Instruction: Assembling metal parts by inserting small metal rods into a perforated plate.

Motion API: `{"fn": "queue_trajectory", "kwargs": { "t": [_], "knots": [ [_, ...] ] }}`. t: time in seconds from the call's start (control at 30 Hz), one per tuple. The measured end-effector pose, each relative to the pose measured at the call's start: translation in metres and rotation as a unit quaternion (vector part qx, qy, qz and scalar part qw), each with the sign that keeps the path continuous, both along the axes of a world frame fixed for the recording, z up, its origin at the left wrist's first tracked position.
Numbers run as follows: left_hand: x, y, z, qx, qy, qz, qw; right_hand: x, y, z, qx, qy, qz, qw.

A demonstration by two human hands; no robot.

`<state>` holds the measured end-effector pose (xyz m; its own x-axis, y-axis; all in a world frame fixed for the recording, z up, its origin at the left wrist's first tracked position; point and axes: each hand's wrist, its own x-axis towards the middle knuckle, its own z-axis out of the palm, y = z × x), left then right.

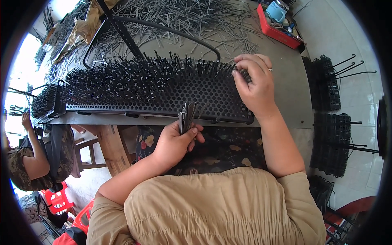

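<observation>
My left hand (176,141) is closed around a bundle of thin dark metal rods (187,116), held upright just in front of a black perforated rack (204,96). Many similar rods (118,83) stand in the rack's holes, dense on the left and along the far edge; bare holes show at the front right. Over the far right corner of the rack is my right hand (255,77), its thumb and fingertips drawn together beside the standing rods. Whatever lies between those fingertips is too small and hidden to make out.
Loose rods (192,20) lie heaped across the table's far side. A red tray (277,34) with a light blue mug (277,11) sits at the far right. Black hooked racks (332,141) stand on the floor to the right. Another person's arm (36,149) reaches toward the table at left.
</observation>
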<state>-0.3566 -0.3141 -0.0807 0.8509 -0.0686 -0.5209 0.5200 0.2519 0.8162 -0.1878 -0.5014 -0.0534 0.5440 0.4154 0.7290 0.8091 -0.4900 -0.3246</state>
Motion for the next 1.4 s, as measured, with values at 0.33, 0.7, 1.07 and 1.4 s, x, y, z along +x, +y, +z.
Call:
{"fn": "queue_trajectory", "kwargs": {
  "t": [0.33,0.7,1.07,1.4],
  "knots": [
    [0.001,0.001,0.000,-0.004,0.007,-0.014,1.000,0.001,-0.003,0.007,0.008,0.055,0.026,0.998],
    [0.003,0.002,0.002,-0.006,0.007,-0.007,1.000,-0.006,0.002,0.021,0.079,0.231,-0.036,0.969],
    [0.001,0.004,-0.001,0.000,-0.006,-0.006,1.000,0.000,-0.001,0.027,-0.033,0.125,-0.003,0.992],
    [-0.003,0.006,0.002,-0.019,0.004,-0.001,1.000,0.011,-0.023,0.032,-0.014,0.111,0.051,0.992]
  ]
}}
